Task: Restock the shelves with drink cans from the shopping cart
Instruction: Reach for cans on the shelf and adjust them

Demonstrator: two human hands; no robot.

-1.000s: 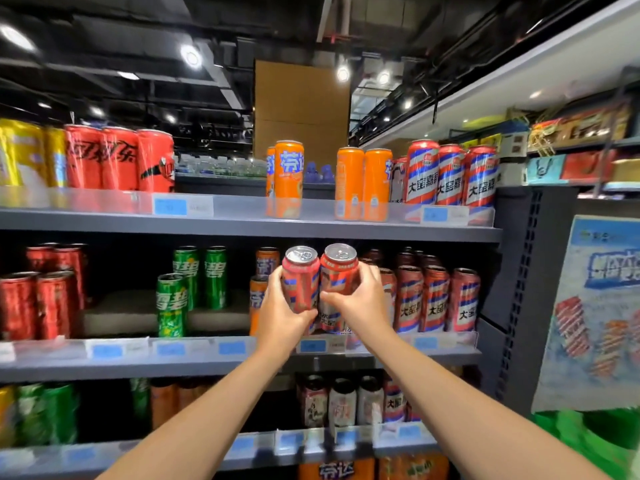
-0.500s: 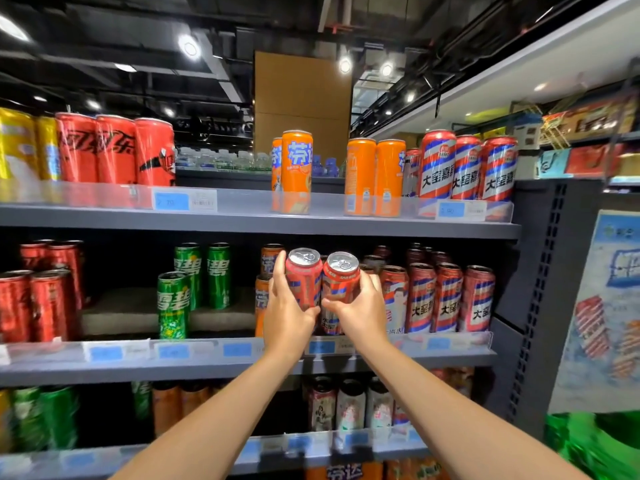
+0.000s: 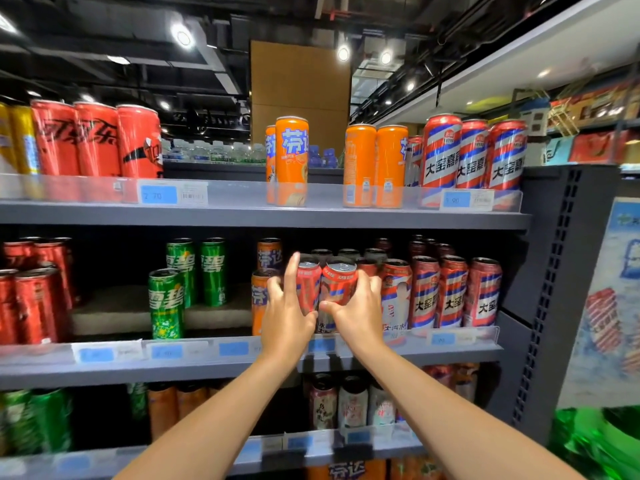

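Two red, white and blue striped cans, left can (image 3: 308, 285) and right can (image 3: 339, 284), upright and touching side by side at the front of the middle shelf (image 3: 207, 362), bottoms hidden behind the hands. Left hand (image 3: 285, 313) wrapped round the left can, thumb near the base, one finger straight up along its side past the rim. Right hand (image 3: 358, 315) curled round the right can, thumb across its lower front, fingers round the far side. Thumbs of both hands nearly meeting between the cans. Just right of the pair, a row of like striped cans (image 3: 450, 292) along the shelf front, more behind. Just left, orange cans (image 3: 259, 303), then green cans (image 3: 166, 303), then red cans (image 3: 34, 299) at the far left. Blue price tags (image 3: 166, 351) on the clear shelf lip. On the top shelf (image 3: 242, 216), red cola cans (image 3: 97, 140), tall orange cans (image 3: 292, 161) and striped cans (image 3: 474, 154). On the lower shelf (image 3: 311, 448), mixed cans, blurred. Green blur (image 3: 599, 441) at the lower right corner.
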